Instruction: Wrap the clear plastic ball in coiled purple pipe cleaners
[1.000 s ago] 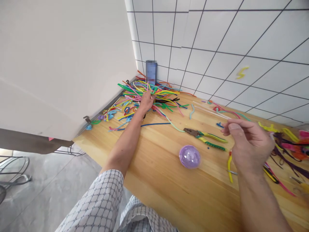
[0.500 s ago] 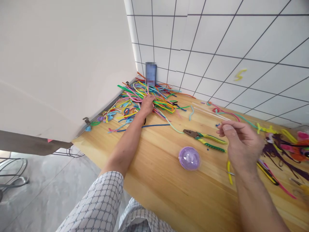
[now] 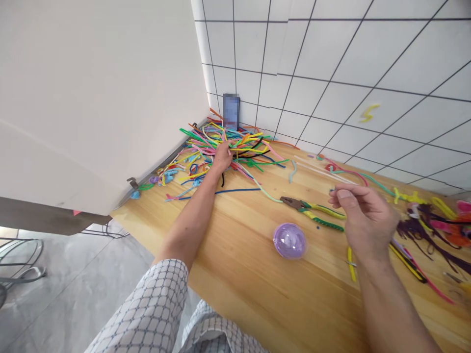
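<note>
My left hand (image 3: 222, 158) reaches into a heap of coloured pipe cleaners (image 3: 253, 147) in the corner. Its fingers are closed around some of them, though the stems partly cover the fingertips. On the right, my right hand (image 3: 368, 215) hovers over the table with thumb and forefinger pinched together. A tiny dark blue bit shows at those fingertips; what it is I cannot make out. Just left of that hand lie pliers (image 3: 309, 210) with yellow and green handles. Nearer me is a clear and purple plastic dome (image 3: 290, 240).
A phone (image 3: 231, 112) leans on the tiled wall (image 3: 331, 54) behind the heap. A white panel (image 3: 110, 98) bounds the left side. At right lie a yellow-and-black cutter (image 3: 408, 262), purple strands (image 3: 419, 228) and yellow twisted pieces (image 3: 406, 197). The wooden tabletop (image 3: 243, 274) ends near my body.
My left hand has shifted slightly among the pipe cleaners, and black and green stems have spread out to its right. My right hand keeps its pinch, almost unmoved.
</note>
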### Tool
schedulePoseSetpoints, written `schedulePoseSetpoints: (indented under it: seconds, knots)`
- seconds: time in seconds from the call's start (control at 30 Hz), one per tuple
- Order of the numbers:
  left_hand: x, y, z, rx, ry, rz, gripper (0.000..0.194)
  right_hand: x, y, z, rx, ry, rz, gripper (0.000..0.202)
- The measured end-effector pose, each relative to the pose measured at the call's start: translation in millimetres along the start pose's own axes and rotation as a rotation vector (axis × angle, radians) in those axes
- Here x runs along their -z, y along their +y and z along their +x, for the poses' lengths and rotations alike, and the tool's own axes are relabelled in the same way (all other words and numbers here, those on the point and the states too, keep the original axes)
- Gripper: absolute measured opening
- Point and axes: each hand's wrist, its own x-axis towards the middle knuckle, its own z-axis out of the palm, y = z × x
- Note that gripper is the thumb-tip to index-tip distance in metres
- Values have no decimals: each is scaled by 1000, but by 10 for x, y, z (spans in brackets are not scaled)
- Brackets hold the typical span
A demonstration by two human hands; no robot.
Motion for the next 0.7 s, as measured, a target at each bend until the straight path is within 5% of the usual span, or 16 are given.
schedulePoseSetpoints:
  seconds: [0.7]
  knots:
    - [-132,19,-66,-19,-44,79,41,-31,243,-7,-86,-91,-206,34]
